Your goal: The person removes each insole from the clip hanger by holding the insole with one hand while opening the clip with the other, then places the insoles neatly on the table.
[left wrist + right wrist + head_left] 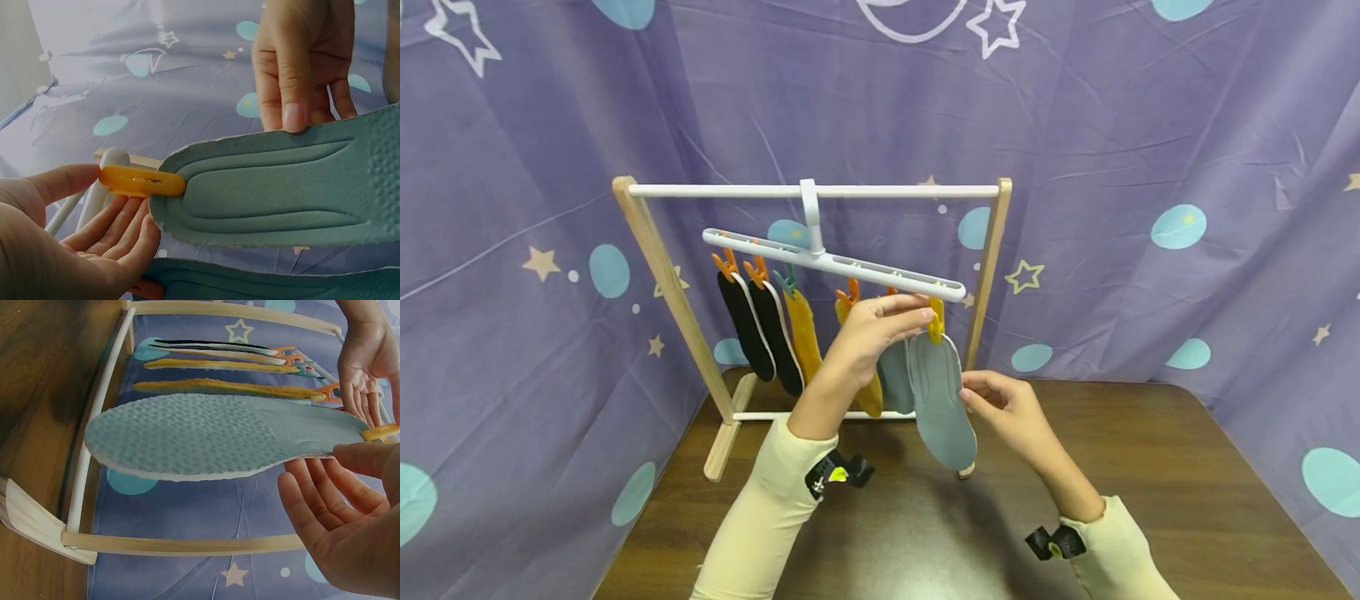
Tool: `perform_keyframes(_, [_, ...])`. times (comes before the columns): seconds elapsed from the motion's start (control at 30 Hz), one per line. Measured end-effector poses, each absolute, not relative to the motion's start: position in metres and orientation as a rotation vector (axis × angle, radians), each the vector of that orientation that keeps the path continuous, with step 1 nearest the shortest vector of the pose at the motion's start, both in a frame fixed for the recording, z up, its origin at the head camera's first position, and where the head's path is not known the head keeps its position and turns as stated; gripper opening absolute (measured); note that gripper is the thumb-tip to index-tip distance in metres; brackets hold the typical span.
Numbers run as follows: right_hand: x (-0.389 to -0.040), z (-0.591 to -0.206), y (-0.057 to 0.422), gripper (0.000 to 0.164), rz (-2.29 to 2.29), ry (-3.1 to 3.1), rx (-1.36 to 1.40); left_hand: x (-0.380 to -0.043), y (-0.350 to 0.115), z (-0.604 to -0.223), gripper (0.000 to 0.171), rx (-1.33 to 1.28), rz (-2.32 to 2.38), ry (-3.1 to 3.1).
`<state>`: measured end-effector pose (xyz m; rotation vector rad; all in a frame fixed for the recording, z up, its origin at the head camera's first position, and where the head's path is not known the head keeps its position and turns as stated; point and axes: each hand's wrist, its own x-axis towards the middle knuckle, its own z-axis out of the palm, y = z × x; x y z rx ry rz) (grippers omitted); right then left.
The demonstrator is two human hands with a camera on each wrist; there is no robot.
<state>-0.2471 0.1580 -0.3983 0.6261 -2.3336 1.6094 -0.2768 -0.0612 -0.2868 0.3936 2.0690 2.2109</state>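
A grey-green insole [943, 408] hangs heel up from a yellow clothespin [936, 323] at the right end of a white hanger [880, 271]. My left hand [868, 337] pinches the clothespin, thumb on one side and fingers behind, as the left wrist view shows. The clothespin's tip overlaps the insole's heel [206, 194]. My right hand [1003, 408] holds the insole's right edge between thumb and fingers. Behind my left hand hangs a second grey-green insole [895, 375], partly hidden. In the right wrist view the near insole's dotted forefoot [181, 437] points away from both hands.
Further left on the hanger, black insoles [747, 329] and yellow insoles [805, 333] hang from orange clothespins [757, 271] and a teal clothespin [787, 281]. The hanger tilts, hooked on the white bar [715, 191] of a wooden rack [673, 300]. The rack stands on a brown table [1120, 475] before a purple curtain.
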Motion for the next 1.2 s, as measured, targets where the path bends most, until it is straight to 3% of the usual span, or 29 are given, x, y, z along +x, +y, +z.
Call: perform_keyframes(1.2, [-0.25, -0.403, 0.155, 0.023, 1.731, -2.248, 0.639, -0.272, -0.049, -0.29, 0.03, 0.391, 2.27, 2.233])
